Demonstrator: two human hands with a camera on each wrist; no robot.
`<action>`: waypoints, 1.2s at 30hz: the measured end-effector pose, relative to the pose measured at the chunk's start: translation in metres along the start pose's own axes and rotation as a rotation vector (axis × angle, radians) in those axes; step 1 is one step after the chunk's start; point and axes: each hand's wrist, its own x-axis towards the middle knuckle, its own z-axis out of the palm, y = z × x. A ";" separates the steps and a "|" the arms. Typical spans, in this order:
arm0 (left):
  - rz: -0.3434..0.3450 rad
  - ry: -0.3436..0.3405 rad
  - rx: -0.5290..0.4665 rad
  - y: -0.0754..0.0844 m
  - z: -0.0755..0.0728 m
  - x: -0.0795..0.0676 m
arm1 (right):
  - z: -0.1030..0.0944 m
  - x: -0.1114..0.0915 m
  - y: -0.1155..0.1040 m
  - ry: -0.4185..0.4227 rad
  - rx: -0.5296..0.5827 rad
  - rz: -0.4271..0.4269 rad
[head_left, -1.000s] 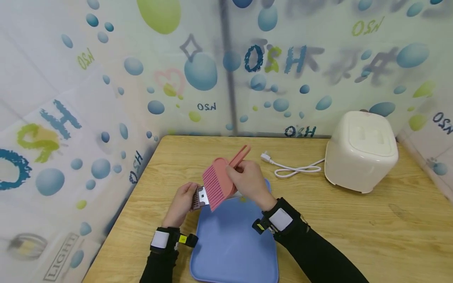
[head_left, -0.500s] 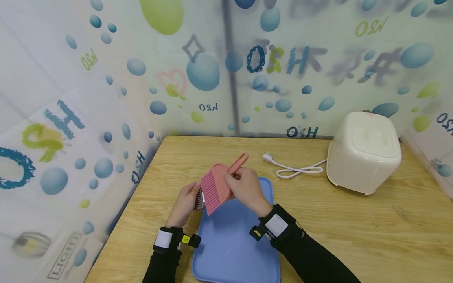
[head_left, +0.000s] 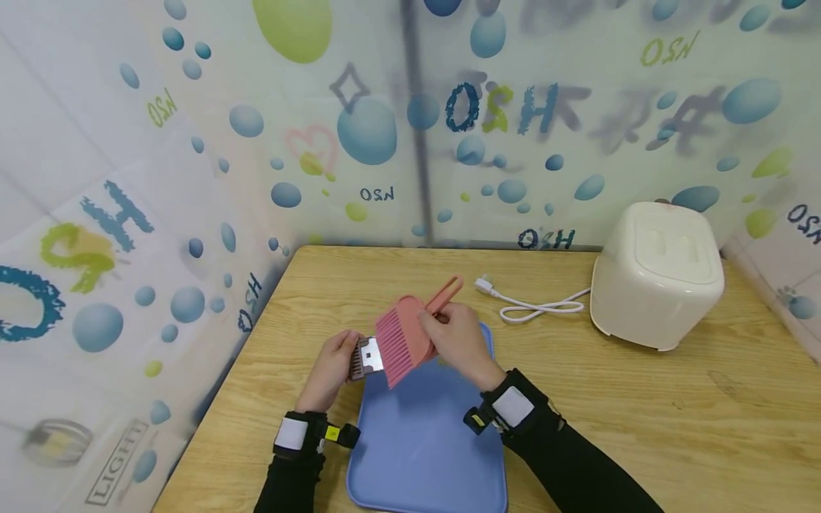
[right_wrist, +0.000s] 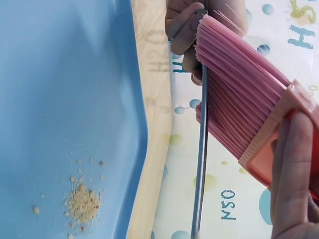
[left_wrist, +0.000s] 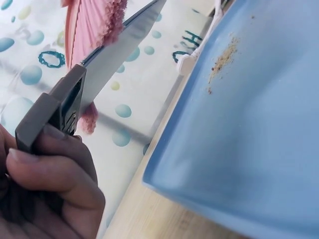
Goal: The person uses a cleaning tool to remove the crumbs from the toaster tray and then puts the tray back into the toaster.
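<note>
My left hand (head_left: 328,367) grips the dark grey end of a flat metal crumb tray (head_left: 370,356), held up over the left far part of a blue tray (head_left: 423,449). My right hand (head_left: 458,345) holds a pink brush (head_left: 404,335) by its coral body, the looped handle pointing up and away. Its bristles (right_wrist: 239,84) lie against the crumb tray's face in the right wrist view. Some bristles show beyond the metal edge. A small heap of crumbs (right_wrist: 83,203) lies in the blue tray, and a few loose crumbs are scattered around it.
A cream toaster (head_left: 661,278) stands at the back right of the wooden table (head_left: 641,427). Its white cord (head_left: 539,308) lies coiled beside it, plug toward the middle. Behind the table hangs a printed curtain (head_left: 359,214).
The brush first moved left across the crumb tray, covering most of its metal, then back to the right, showing more metal now. My left hand keeps its grip and has shifted only slightly.
</note>
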 end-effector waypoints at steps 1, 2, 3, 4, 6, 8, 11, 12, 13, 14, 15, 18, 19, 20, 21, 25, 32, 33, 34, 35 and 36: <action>-0.002 -0.001 0.002 0.000 0.000 0.000 | -0.002 0.000 0.000 0.006 0.000 -0.003; -0.003 -0.003 0.004 0.000 0.000 0.000 | -0.003 0.001 0.001 0.014 -0.009 -0.005; -0.004 -0.005 0.004 0.000 -0.001 0.001 | -0.005 0.001 0.002 0.020 -0.013 -0.009; -0.006 -0.007 0.006 0.000 -0.001 0.001 | -0.007 0.001 0.003 0.027 -0.020 -0.012; -0.009 -0.013 0.003 -0.001 -0.002 0.002 | -0.011 0.001 0.004 0.040 -0.031 -0.013; -0.016 -0.021 -0.005 -0.001 -0.003 0.002 | -0.015 0.001 0.006 0.052 -0.045 -0.013; -0.027 -0.038 -0.022 0.001 -0.004 0.000 | -0.020 0.001 0.009 0.066 -0.049 -0.005; -0.029 -0.041 -0.026 0.003 -0.004 0.000 | -0.022 0.001 0.009 0.070 -0.052 -0.003; -0.027 -0.046 -0.022 0.007 -0.004 -0.002 | -0.024 0.001 0.010 0.076 -0.057 -0.002; -0.027 -0.048 -0.023 0.010 -0.004 -0.004 | -0.025 0.001 0.011 0.081 -0.058 0.002; -0.029 -0.050 -0.023 0.013 -0.003 -0.006 | -0.027 0.001 0.012 0.086 -0.064 0.005; -0.032 -0.045 -0.011 0.021 -0.002 -0.010 | -0.032 0.002 0.014 0.102 -0.064 0.010; -0.028 -0.045 -0.008 0.023 -0.002 -0.011 | -0.033 0.002 0.015 0.107 -0.064 0.012; -0.030 -0.044 -0.012 0.023 -0.002 -0.011 | -0.035 0.002 0.015 0.110 -0.060 0.016; -0.031 -0.044 -0.017 0.021 -0.002 -0.011 | -0.037 0.002 0.015 0.114 -0.057 0.019; -0.027 -0.040 -0.035 0.010 -0.004 -0.005 | -0.044 0.001 0.016 0.127 -0.058 0.027; -0.026 -0.011 -0.024 -0.001 -0.004 -0.001 | -0.057 -0.001 0.018 0.150 -0.074 0.038; -0.028 -0.011 -0.024 -0.001 -0.004 -0.001 | -0.059 -0.001 0.019 0.150 -0.071 0.040; -0.032 -0.012 -0.025 -0.001 -0.004 0.000 | -0.060 -0.002 0.020 0.152 -0.071 0.043; -0.036 -0.014 -0.024 0.000 -0.004 0.000 | -0.062 -0.002 0.021 0.154 -0.070 0.045; -0.042 -0.016 -0.022 0.000 -0.004 0.000 | -0.063 -0.002 0.022 0.159 -0.074 0.047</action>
